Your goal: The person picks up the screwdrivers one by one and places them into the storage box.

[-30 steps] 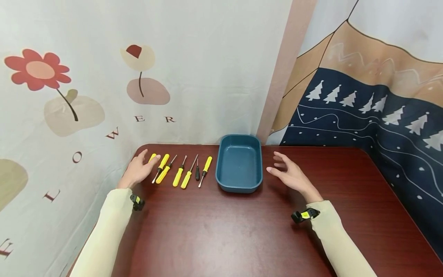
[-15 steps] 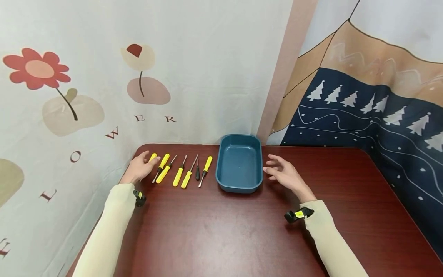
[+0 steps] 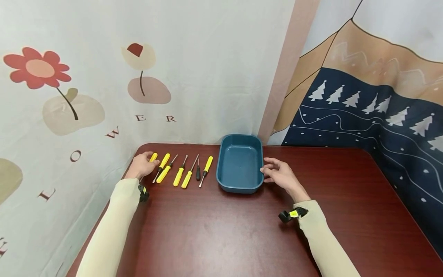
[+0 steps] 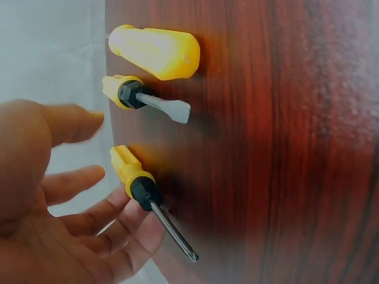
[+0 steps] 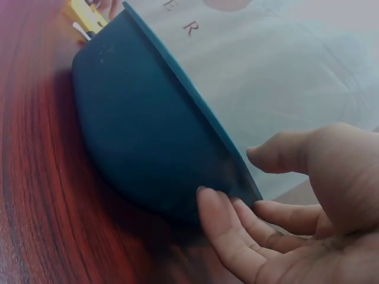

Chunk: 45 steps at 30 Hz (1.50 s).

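Note:
My left hand [image 3: 142, 166] is at the leftmost yellow-handled screwdriver [image 3: 154, 157], at the left end of a row. In the left wrist view its fingers [image 4: 112, 216] lie at the far side of that screwdriver's black collar [image 4: 142, 189], and the thumb stands apart from it. A Phillips tip shows on this one; the neighbouring flathead screwdriver [image 4: 133, 93] lies above it in that view. My right hand [image 3: 282, 176] is at the right side of a blue plastic bin [image 3: 239, 189]. Its fingertips [image 5: 213, 204] meet the bin's outer wall, while the thumb is raised off the rim.
More yellow-handled screwdrivers [image 3: 178, 177] and a small black screwdriver [image 3: 198, 173] lie between the left hand and the bin. The dark red table [image 3: 214, 231] ends at a printed curtain [image 3: 207, 77] behind.
My right hand has moved left to the bin's side wall. My left hand has shifted slightly right, closer around the leftmost screwdriver. The bin and screwdrivers lie as before.

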Tool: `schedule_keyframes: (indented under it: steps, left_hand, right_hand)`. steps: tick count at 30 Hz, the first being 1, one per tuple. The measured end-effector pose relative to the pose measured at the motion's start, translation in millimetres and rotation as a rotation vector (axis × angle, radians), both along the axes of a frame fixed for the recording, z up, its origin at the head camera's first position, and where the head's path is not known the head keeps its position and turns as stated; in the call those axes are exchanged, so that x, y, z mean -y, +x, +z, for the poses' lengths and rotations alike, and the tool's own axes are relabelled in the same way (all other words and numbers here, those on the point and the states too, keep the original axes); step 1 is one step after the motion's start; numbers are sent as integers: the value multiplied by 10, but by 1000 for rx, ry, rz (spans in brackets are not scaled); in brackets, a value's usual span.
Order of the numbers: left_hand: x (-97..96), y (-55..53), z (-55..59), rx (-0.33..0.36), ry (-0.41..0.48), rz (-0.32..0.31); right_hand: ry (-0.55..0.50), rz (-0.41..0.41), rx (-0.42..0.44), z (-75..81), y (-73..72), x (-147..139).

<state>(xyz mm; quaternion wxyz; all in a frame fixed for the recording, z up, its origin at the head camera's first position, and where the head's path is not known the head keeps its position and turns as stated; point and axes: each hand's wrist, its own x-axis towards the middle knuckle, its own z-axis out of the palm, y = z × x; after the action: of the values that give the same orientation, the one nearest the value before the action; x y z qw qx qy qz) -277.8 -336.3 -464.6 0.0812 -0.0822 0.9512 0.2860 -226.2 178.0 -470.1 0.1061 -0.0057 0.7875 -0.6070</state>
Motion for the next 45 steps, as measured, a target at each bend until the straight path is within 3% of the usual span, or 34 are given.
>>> schedule_keyframes:
  steps: [10,22,27,45]
  left_hand:
    - [-27,-71,-3,-18,-81,-6]
    - [-6,-58,1,22,-85,22]
    - [-12,-86,12,1,-115,-12]
    - [-41,-111,76,-59,-160,-28]
  right_hand:
    - [-26,-11,9,-35,-5,-1]
    - [-88,-4,33,-82,14,7]
    - [-96,3,29,-38,-2,-5]
    - [-115,30,20,-35,-42,-24]
